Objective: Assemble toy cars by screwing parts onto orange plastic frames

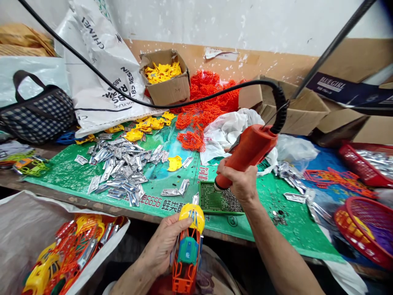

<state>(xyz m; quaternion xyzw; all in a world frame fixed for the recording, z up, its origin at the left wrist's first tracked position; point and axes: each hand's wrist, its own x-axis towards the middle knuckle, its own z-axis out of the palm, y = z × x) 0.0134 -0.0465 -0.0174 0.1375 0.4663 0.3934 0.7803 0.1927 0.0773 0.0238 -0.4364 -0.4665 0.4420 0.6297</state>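
1. While the left hand (164, 241) clamps the toy car (188, 252) by its yellow end, just before the green sheet (303, 237), its top faces up, presumably for visibility.
2. The right hand (244, 184), apart from the left, grips the red power driver (248, 149), tip down at the green tray (210, 198), likely because small dark bits (232, 201) lie there.
3. The black cable (153, 105) arcs above the silver parts (121, 168), probably to avoid snagging.

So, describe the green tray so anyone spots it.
Over the green sheet, find the red power tool in the right hand. The green tray lies by its tip. Unlike the red baskets, it's rectangular, with small pieces heaped rightward.
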